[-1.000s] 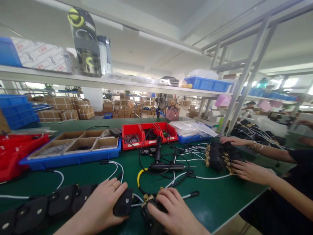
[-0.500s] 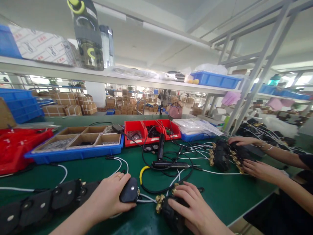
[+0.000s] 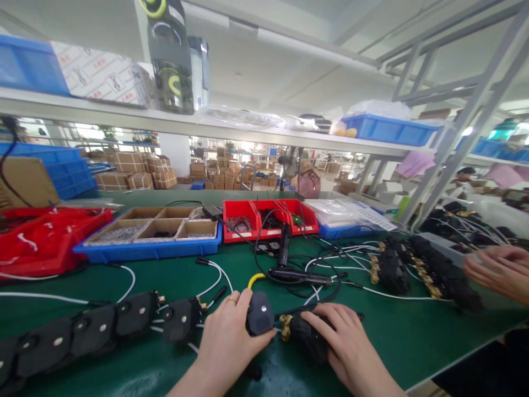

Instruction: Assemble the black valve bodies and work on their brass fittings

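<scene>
Hands meet low on a green workbench [image 3: 372, 336]. Left hand [image 3: 226, 341] curls around a rounded black module [image 3: 259, 313], thumb beneath it. Right hand [image 3: 351, 353] clasps a second black module [image 3: 308, 339], its brass fitting [image 3: 285, 326] facing the first, just beside it. A row of like modules [image 3: 82, 336] trails leftward. Co-worker's hands [image 3: 498, 270] hover at the far right.

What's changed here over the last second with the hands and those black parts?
The left hand slid its black part rightward, away from the black row, up against the brass-fitted part under the right hand. The co-worker's hands drew back from their parts. Both grips and the trays are unchanged.
</scene>
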`<state>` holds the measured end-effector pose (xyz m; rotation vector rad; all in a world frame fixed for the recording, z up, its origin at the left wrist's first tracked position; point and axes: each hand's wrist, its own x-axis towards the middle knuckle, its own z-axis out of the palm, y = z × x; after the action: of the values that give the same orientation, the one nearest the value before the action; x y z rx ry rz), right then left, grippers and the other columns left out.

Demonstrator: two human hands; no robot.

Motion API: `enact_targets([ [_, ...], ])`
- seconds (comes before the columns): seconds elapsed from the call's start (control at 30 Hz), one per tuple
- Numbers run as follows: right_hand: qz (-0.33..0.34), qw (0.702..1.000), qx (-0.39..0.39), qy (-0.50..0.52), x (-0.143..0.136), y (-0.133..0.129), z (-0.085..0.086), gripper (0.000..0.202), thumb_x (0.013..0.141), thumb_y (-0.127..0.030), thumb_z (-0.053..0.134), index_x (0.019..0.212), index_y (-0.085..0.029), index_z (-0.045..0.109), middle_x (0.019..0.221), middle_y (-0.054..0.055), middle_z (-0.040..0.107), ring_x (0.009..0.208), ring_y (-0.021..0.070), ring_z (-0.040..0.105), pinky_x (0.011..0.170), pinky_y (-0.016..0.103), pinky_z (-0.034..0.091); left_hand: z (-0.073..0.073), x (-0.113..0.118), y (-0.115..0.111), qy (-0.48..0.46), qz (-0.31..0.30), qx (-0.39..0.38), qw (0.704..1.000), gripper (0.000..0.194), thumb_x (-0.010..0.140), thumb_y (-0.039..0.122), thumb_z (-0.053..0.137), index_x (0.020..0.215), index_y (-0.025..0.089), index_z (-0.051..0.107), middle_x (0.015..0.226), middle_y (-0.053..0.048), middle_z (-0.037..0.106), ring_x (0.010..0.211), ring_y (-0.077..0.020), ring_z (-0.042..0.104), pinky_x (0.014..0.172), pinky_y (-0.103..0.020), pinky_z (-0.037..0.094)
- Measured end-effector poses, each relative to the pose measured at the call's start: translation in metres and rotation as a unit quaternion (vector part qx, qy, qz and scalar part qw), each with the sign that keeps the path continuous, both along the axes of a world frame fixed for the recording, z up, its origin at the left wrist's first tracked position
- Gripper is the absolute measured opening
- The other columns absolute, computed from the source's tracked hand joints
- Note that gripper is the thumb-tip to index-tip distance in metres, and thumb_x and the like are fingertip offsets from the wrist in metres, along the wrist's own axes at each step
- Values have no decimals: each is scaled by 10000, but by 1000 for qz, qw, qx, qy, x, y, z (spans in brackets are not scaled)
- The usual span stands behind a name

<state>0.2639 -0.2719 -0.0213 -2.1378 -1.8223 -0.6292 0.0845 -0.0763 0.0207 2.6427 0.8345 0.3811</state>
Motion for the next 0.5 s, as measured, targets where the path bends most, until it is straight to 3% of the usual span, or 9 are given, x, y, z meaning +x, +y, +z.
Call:
enact_targets([
  [0.13, -55, 998, 12, 24, -5, 3, -10, 760, 654, 39, 419, 1342, -271, 519, 1164, 102, 607, 1067, 282, 561, 892, 488, 470, -10, -5, 1, 28, -63, 20, 997, 656, 727, 435, 756, 1314, 226, 550, 1279, -137, 604, 1186, -332, 580, 994, -459, 495],
  [0.27, -46, 999, 0, -11, -17, 6, -22, 882, 603, -27, 473, 1456, -237, 407, 1299, 111, 572, 1221, 341, 477, 1026, 614, 310, -15, -13, 3, 62, -162, 61, 983, 769, 709, 500, 794, 1388, 280, 511, 1332, -146, 582, 1234, -382, 535, 1045, -573, 440],
  [0.4, -17, 997, -7, -70, -22, 6, -23, 905, 592, -81, 502, 1475, -248, 391, 1355, 86, 563, 1278, 330, 450, 1053, 585, 239, -5, -22, 3, 81, -233, 53, 968, 916, 677, 497, 825, 1470, 292, 414, 1374, -150, 561, 1236, -392, 525, 1022, -623, 441],
  [0.5, -24, 997, 1, -70, -21, 3, -18, 862, 650, -174, 577, 1485, -240, 375, 1422, 93, 515, 1304, 338, 431, 1045, 549, 261, 5, -34, 7, 118, -220, 15, 968, 1017, 635, 390, 876, 1505, 324, 353, 1480, -131, 477, 1324, -380, 456, 1092, -616, 392],
])
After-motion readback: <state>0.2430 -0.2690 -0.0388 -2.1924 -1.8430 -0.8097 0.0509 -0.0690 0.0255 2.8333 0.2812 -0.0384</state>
